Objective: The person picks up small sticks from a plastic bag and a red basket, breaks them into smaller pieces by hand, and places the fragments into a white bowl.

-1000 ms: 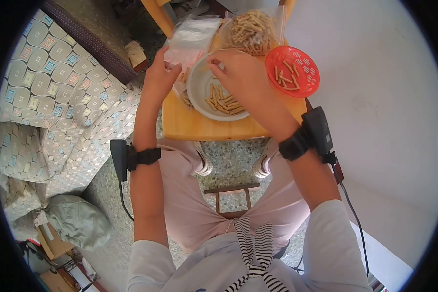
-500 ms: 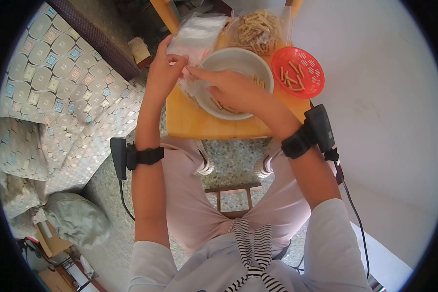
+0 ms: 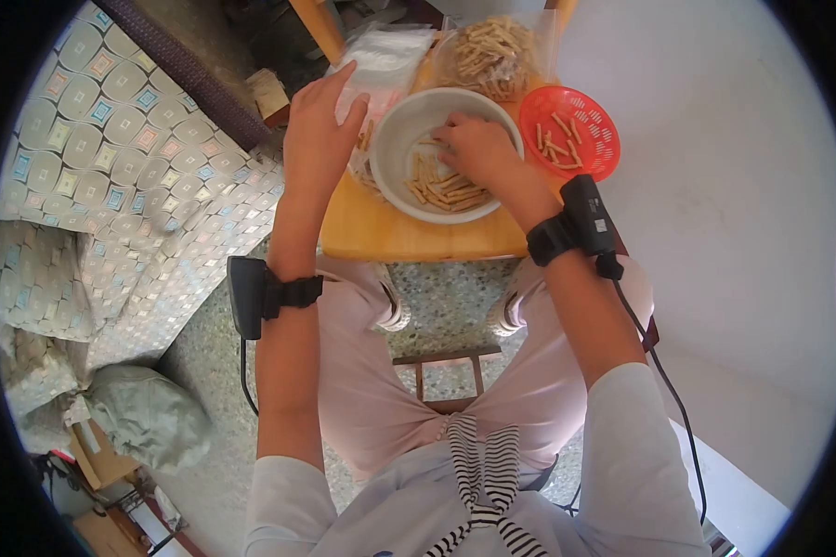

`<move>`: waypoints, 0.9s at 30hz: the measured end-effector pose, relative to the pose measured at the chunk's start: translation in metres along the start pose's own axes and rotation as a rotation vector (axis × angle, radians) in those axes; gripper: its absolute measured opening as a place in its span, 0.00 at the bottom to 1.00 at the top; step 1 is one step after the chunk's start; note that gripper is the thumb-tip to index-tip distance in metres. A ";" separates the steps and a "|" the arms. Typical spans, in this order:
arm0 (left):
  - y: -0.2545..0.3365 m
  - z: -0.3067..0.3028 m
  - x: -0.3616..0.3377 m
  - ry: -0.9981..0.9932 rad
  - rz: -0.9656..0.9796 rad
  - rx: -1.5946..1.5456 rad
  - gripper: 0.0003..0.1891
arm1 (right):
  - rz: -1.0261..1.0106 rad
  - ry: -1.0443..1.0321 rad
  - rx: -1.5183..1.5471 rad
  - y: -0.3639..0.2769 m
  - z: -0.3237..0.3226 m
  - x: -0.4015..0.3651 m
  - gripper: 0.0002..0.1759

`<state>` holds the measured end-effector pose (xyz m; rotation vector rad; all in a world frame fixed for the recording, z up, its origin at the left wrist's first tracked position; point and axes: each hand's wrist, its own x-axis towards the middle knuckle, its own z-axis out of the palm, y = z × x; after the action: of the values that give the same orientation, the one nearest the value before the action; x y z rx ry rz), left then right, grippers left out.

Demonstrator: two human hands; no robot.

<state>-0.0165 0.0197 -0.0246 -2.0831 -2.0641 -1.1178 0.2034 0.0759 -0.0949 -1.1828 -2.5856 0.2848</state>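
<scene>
My left hand (image 3: 316, 121) is raised at the left edge of the wooden seat, thumb apart from the fingers, holding nothing. Just right of it, a clear plastic bag (image 3: 362, 167) with some tan sticks inside lies against a white bowl (image 3: 387, 190). My right hand (image 3: 481, 153) reaches inside the bowl with its fingers bent downward. Under and beside its fingertips lie several short tan sticks (image 3: 441, 190). What those fingers grip, if anything, is hidden.
A large clear bag of sticks (image 3: 497, 56) stands at the back of the wooden chair (image 3: 418, 243). To the right is a red perforated basket (image 3: 604, 148) with several sticks. Flat clear bags (image 3: 385, 51) lie at back left. A white wall (image 3: 715, 186) rises on the right.
My right hand has moved from beside my left hand, over the clear bag, into the bowl. My left hand has come away from the bag and its fingers have opened.
</scene>
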 end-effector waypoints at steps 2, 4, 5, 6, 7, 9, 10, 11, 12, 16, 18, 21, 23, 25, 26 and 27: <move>0.005 0.000 -0.001 -0.019 0.042 0.010 0.23 | -0.017 0.027 -0.037 0.001 0.007 0.001 0.13; 0.006 0.002 -0.002 -0.016 0.070 0.022 0.22 | -0.066 0.010 0.036 -0.001 0.003 0.004 0.08; 0.007 0.002 -0.002 -0.014 0.100 0.036 0.22 | -0.066 0.011 0.035 -0.003 0.002 0.006 0.08; 0.007 0.002 -0.002 -0.014 0.102 0.037 0.22 | -0.001 -0.025 -0.006 -0.007 -0.001 0.007 0.08; 0.007 0.002 -0.001 -0.022 0.154 0.033 0.22 | 0.064 -0.060 -0.046 -0.011 -0.003 0.010 0.09; 0.007 0.004 -0.001 -0.030 0.209 0.033 0.22 | 0.035 0.080 -0.003 -0.019 -0.011 0.015 0.09; 0.009 0.007 -0.002 0.017 0.247 0.040 0.24 | 0.004 0.217 0.035 -0.022 -0.018 0.018 0.09; 0.010 0.009 -0.002 0.064 0.286 0.046 0.25 | 0.004 0.221 0.035 -0.023 -0.025 0.018 0.09; 0.013 0.010 0.000 0.064 0.295 0.049 0.25 | -0.018 0.303 0.184 -0.030 -0.040 0.015 0.09; 0.022 0.009 0.004 0.142 0.343 0.051 0.17 | -0.064 0.452 0.439 -0.042 -0.078 0.003 0.16; 0.028 0.008 0.004 0.160 0.389 0.074 0.13 | -0.077 0.466 0.446 -0.045 -0.091 -0.001 0.19; 0.038 0.004 0.002 0.183 0.442 0.021 0.08 | -0.104 0.507 0.441 -0.043 -0.095 -0.003 0.23; 0.043 0.002 0.001 0.278 0.437 0.068 0.10 | -0.114 0.535 0.422 -0.040 -0.096 -0.003 0.23; 0.049 0.001 0.001 0.323 0.405 0.063 0.11 | -0.142 0.547 0.330 -0.040 -0.097 -0.002 0.30; 0.050 0.000 0.001 0.369 0.373 0.063 0.13 | -0.140 0.549 0.331 -0.040 -0.097 -0.002 0.30; 0.050 0.000 0.001 0.367 0.375 0.064 0.13 | -0.137 0.503 0.368 -0.042 -0.098 -0.003 0.33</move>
<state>0.0267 0.0141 -0.0006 -1.9426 -1.4555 -1.2332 0.2083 0.0522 0.0089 -0.8142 -2.0527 0.3600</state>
